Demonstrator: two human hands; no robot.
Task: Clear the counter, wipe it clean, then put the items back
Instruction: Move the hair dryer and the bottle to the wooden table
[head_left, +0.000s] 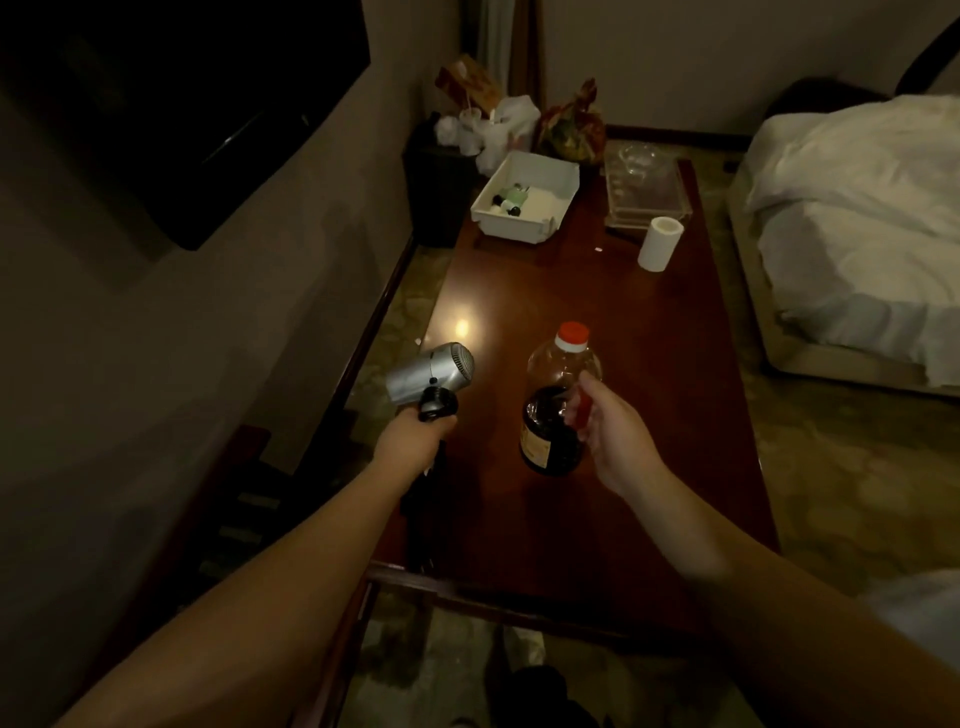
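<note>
The left hand (415, 434) grips a silver hair dryer (431, 373) above the table (649, 415); the right hand (615, 436) grips a red-capped bottle (558, 395) of dark liquid, its yellowish label too dim to read.

wall television (171, 104), white bed (857, 218), bin (436, 197)

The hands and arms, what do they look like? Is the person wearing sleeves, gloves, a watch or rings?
Both arms are bare from the picture's bottom edge to the wrists: no sleeves show. The left hand and the right hand have no gloves. No watch or bracelet shows on either wrist. The room is too dim to tell about rings. A bit of pale cloth shows beside the right arm, at the picture's lower right.
</note>
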